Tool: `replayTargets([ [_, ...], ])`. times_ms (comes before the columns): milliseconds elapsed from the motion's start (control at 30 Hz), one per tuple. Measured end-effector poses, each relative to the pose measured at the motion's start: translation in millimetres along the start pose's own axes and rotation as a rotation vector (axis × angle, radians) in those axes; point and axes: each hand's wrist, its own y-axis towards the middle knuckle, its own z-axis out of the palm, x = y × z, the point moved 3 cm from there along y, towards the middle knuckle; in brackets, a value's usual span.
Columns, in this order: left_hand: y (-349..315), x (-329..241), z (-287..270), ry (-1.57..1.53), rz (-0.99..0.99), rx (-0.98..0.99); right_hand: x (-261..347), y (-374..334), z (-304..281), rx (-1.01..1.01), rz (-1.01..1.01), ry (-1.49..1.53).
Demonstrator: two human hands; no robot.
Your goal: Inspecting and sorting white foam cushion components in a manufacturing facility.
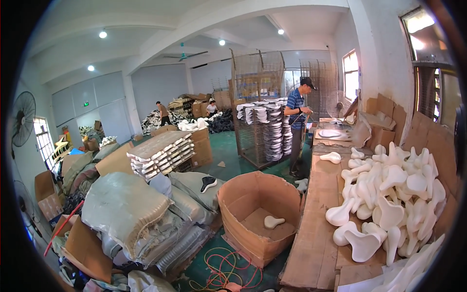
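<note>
Neither of my hands can be made out in the head view. At the lower edge a small pinkish patch (233,286) shows beside tangled red and yellow hoses (221,267), too cut off to tell what it is. To the right, a big heap of white foam bicycle saddle pads (389,180) lies on a cardboard-covered bench (311,233). One separate pad (331,157) rests toward the bench's far end. Left of the bench stands a large open cardboard box (258,194), with a single white saddle pad (274,222) on its bottom.
Stuffed woven sacks (126,209) are piled at the left, one bearing a black-and-white saddle (208,183). Behind them is a stack of white pads (160,151). A person in a blue shirt (295,104) stands at the bench's far end, beside a wire rack (258,131).
</note>
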Motion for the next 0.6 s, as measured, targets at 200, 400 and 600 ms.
replayTargets([
  [200,-1.0,-5.4,-3.7,-0.392,0.033,-0.177,22.7,0.1,7.1,0.040,0.000,0.000],
  [400,18.1,21.2,-35.6,-0.280,-0.212,-0.268,44.6,4.0,10.4,0.098,0.034,-0.008],
  [600,49.6,50.0,-10.7,-0.296,-0.311,0.033,61.7,5.8,-6.8,0.138,0.046,-0.020],
])
